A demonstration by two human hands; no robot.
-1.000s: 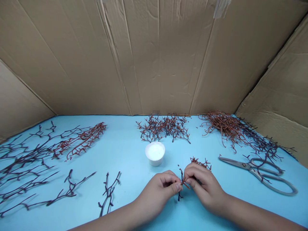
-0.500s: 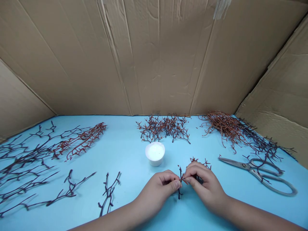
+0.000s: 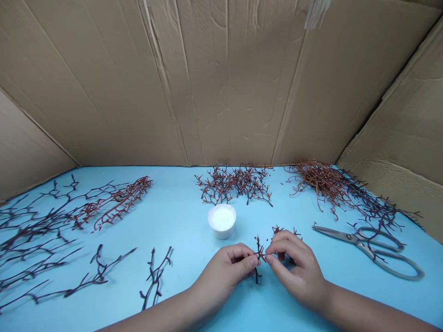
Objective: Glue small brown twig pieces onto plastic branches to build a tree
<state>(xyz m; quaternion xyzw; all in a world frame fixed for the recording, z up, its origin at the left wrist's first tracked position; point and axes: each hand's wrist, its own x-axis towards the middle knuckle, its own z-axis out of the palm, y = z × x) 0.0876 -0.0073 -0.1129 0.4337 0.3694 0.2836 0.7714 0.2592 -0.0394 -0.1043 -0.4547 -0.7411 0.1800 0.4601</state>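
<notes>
Head view, lower centre: reddish sprig (image 3: 262, 254) between both hands' fingertips; left hand (image 3: 226, 272) pinches dark twig (image 3: 257, 275), right hand (image 3: 300, 271) pinches the sprig's right end.

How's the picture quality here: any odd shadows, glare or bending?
Head view: light looks soft, with a faint shadow by the left hand; the white cup's contents are so bright that little detail shows; the cardboard seems to splay outward, probably wide-lens distortion; the scissors look fairly sharp, but fine detail in the fingertips' twigs is hard to read.
</notes>
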